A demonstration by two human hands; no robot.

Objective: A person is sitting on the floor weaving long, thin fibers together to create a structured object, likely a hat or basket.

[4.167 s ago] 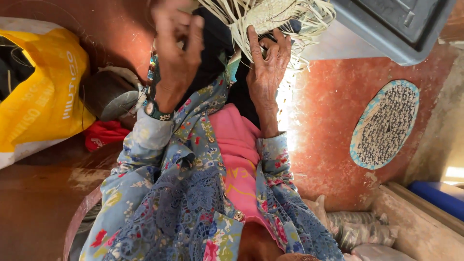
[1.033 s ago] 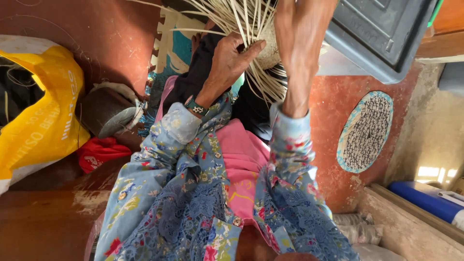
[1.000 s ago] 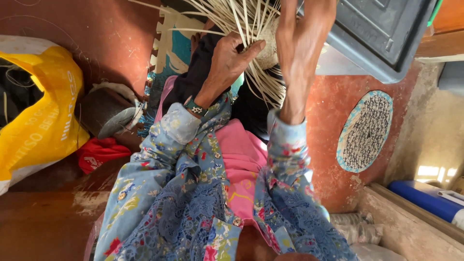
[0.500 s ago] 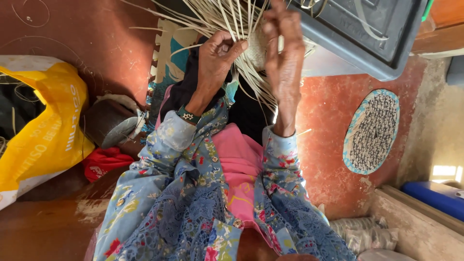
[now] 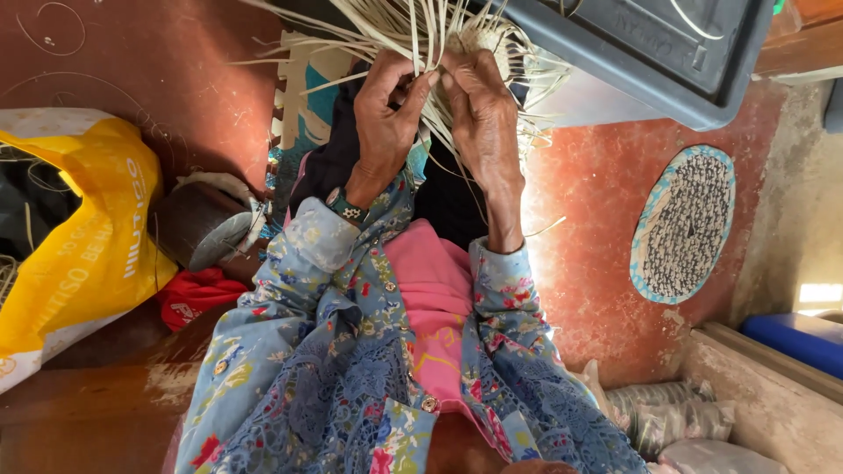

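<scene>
head view: black stuff inside yellow bag

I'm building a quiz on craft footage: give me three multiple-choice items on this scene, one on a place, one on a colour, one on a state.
1. Where does the round woven mat lie?
A. on the red floor
B. in the yellow bag
C. on the lap

2. What colour is the bag?
A. green
B. yellow
C. white

3. What are the hands doing?
A. resting apart
B. both pinching straw strips
C. holding the mat

Answers:
1 A: the mat lies flat on the floor.
2 B: the bag is yellow.
3 B: left hand and right hand meet on the straw strips.
</scene>
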